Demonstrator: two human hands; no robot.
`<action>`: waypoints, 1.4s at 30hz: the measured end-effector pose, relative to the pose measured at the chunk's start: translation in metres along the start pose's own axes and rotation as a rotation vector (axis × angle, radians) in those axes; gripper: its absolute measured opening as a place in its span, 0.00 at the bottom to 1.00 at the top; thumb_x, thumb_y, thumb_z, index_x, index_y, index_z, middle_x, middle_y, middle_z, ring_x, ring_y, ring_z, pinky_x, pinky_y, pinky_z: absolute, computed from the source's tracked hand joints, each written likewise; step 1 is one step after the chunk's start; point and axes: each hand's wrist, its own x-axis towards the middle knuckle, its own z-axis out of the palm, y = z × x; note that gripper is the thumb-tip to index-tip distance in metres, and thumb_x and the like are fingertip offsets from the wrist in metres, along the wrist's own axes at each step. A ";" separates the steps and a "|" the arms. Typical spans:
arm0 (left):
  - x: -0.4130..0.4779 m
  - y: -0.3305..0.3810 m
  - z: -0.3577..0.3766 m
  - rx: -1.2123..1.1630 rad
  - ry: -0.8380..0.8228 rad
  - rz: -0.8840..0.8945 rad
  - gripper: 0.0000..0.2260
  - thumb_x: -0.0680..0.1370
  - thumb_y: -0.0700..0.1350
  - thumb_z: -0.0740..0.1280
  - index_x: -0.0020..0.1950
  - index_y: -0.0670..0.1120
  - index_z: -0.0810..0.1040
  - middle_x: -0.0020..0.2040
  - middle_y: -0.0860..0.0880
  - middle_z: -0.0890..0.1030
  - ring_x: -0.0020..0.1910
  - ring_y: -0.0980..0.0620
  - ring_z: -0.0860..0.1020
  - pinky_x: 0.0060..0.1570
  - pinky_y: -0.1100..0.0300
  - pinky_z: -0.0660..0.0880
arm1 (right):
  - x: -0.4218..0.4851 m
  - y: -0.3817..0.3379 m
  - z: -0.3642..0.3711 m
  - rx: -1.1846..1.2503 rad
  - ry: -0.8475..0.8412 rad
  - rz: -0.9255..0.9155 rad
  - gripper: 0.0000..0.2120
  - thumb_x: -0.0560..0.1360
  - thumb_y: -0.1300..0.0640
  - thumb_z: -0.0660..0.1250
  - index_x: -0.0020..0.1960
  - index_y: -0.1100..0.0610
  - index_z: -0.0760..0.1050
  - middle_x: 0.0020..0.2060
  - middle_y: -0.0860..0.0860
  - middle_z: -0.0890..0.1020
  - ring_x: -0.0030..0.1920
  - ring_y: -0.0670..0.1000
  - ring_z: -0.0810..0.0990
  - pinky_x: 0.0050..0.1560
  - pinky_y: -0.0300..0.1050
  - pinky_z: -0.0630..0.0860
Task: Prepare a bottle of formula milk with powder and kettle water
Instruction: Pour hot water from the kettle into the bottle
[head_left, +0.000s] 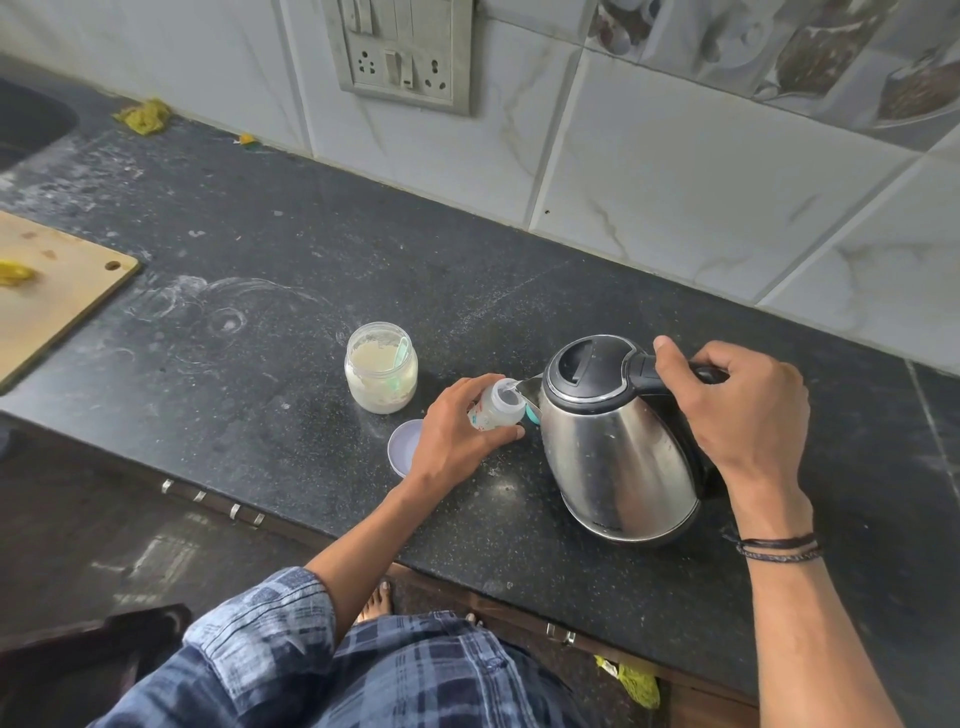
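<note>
My left hand (457, 434) grips a small clear baby bottle (501, 410) on the dark counter, its open mouth facing up. My right hand (737, 410) holds the black handle of a steel kettle (618, 447), tilted left so its spout touches the bottle's mouth; a thin stream of water runs in. An open jar of pale powder (381, 375) with a scoop inside stands just left of the bottle. The jar's pale lid (405, 446) lies flat by my left wrist. A teal part (532, 414) peeks out between bottle and kettle.
A wooden cutting board (52, 291) lies at the left edge of the counter (311, 260), with a sink corner (31, 124) behind it. The tiled wall with a switch and socket panel (405, 57) runs along the back. A yellow cloth (145, 117) sits by the wall.
</note>
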 end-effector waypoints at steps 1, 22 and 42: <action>0.000 0.000 0.000 0.000 0.000 -0.001 0.28 0.67 0.52 0.82 0.65 0.55 0.80 0.57 0.58 0.82 0.58 0.58 0.79 0.63 0.52 0.75 | 0.000 0.000 0.000 0.001 0.001 0.001 0.28 0.77 0.34 0.64 0.31 0.56 0.78 0.26 0.49 0.79 0.30 0.55 0.78 0.34 0.51 0.77; 0.003 -0.002 -0.001 0.015 0.005 -0.007 0.27 0.66 0.55 0.81 0.63 0.58 0.80 0.55 0.63 0.80 0.57 0.61 0.78 0.61 0.55 0.75 | 0.002 -0.001 0.001 -0.003 0.005 -0.013 0.28 0.77 0.35 0.64 0.31 0.56 0.77 0.25 0.49 0.78 0.28 0.54 0.77 0.32 0.46 0.73; 0.005 -0.006 -0.004 0.002 0.017 -0.018 0.27 0.66 0.53 0.82 0.64 0.56 0.80 0.56 0.58 0.82 0.57 0.57 0.79 0.60 0.49 0.77 | 0.003 -0.002 0.002 -0.022 0.004 -0.007 0.28 0.77 0.35 0.65 0.30 0.56 0.76 0.24 0.48 0.77 0.27 0.53 0.77 0.31 0.44 0.71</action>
